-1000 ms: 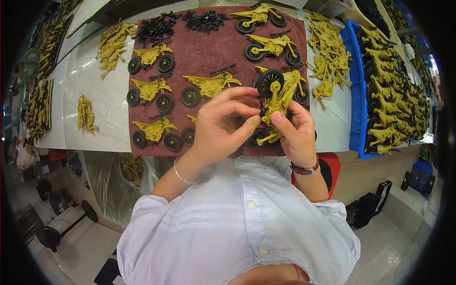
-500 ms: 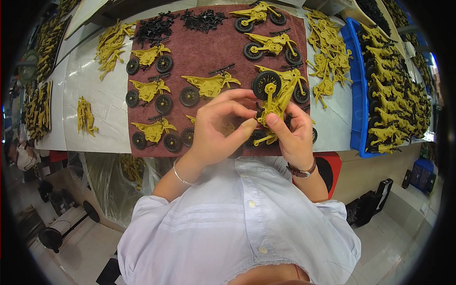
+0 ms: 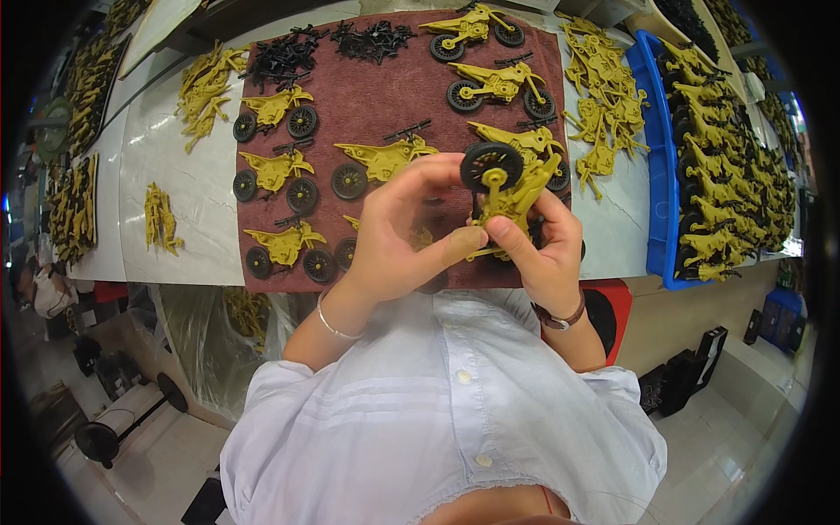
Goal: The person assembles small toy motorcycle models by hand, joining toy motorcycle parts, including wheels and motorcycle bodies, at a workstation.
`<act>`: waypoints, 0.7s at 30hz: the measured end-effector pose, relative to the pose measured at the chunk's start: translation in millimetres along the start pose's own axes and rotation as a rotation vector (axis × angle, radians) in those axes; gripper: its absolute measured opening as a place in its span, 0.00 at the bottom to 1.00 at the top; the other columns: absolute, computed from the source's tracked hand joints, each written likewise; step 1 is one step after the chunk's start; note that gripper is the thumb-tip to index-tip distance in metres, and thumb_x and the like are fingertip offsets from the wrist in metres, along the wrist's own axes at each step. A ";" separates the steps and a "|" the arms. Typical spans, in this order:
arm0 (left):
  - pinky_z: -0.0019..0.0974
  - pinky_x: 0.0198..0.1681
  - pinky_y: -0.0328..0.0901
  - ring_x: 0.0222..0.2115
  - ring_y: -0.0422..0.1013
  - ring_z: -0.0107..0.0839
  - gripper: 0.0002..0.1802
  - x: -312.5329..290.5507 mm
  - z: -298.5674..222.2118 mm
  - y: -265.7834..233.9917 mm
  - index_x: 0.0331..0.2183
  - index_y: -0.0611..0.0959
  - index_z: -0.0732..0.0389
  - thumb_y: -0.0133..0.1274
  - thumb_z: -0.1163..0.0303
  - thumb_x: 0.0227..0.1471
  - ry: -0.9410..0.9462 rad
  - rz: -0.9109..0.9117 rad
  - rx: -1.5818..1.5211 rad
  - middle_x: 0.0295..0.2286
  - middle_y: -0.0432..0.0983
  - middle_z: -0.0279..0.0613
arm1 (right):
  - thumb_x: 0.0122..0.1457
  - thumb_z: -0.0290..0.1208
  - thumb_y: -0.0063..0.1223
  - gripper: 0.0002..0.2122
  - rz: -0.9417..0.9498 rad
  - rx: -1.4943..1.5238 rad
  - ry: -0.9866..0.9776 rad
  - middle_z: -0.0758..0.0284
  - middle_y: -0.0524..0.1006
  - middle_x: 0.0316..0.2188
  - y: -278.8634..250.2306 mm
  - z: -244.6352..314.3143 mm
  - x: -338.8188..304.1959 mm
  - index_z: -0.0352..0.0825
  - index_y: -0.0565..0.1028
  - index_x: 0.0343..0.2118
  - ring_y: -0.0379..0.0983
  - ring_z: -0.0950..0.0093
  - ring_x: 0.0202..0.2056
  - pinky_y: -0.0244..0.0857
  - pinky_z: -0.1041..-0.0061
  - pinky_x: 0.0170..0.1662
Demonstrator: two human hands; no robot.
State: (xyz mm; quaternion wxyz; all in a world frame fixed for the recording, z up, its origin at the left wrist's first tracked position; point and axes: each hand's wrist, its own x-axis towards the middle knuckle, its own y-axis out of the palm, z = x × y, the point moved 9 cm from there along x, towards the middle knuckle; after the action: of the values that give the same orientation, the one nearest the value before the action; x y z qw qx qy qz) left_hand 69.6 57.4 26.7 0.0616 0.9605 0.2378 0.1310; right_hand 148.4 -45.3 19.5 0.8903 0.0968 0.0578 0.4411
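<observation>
Between both hands, over the near right part of the maroon cloth [image 3: 394,83], is a yellow toy motorcycle [image 3: 528,182] with a black wheel [image 3: 492,167] turned up. My right hand [image 3: 547,241] grips its body from the right, thumb pressed on the near side. My left hand [image 3: 416,219] closes on it from the left, with fingers behind the wheel and thumb against the lower body. What the left fingertips press on is hidden. Beneath and beside the hands lie more yellow motorcycles, such as the one with loose black handlebars [image 3: 381,159] at its top.
Two heaps of black handlebar parts [image 3: 372,39] lie at the cloth's far edge. Yellow parts [image 3: 604,96] are piled on the white table to the right, and more yellow parts [image 3: 206,87] to the left. A blue tray [image 3: 658,166] packed with motorcycles stands at the right.
The motorcycle has tilted in my hands, so its wheel now faces up more. My left thumb has moved right, close to the right thumb.
</observation>
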 end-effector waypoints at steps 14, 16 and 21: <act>0.34 0.40 0.68 0.35 0.71 0.31 0.13 5.3 14.5 -17.3 0.34 0.75 0.67 0.54 0.84 0.41 -0.218 -0.180 -0.415 0.33 0.74 0.46 | 0.46 0.20 0.57 0.15 0.041 -0.203 -0.119 0.64 0.75 0.33 -3.2 19.8 -0.6 0.26 0.71 0.39 0.71 0.79 0.34 0.66 0.82 0.35; 0.34 0.40 0.68 0.37 0.71 0.31 0.14 2.7 13.9 -18.3 0.35 0.74 0.67 0.54 0.83 0.42 -0.208 -0.175 -0.394 0.34 0.74 0.48 | 0.47 0.19 0.56 0.14 -0.077 -0.059 -0.019 0.65 0.74 0.34 -20.9 13.4 -3.1 0.26 0.71 0.39 0.71 0.79 0.32 0.66 0.83 0.34; 0.32 0.39 0.68 0.35 0.72 0.32 0.19 -3.4 15.4 -10.4 0.39 0.72 0.70 0.54 0.84 0.40 -0.278 -0.061 -0.308 0.33 0.74 0.50 | 0.47 0.18 0.56 0.15 0.063 -0.062 -0.072 0.64 0.73 0.36 -31.1 2.9 0.7 0.25 0.69 0.40 0.71 0.80 0.33 0.66 0.83 0.35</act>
State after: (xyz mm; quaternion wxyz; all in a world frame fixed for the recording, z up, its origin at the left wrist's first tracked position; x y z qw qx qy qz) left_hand 66.4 64.1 9.3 0.2440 0.9408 0.2333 0.0301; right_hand 173.5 -63.5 15.3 0.8800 0.0868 0.0088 0.4669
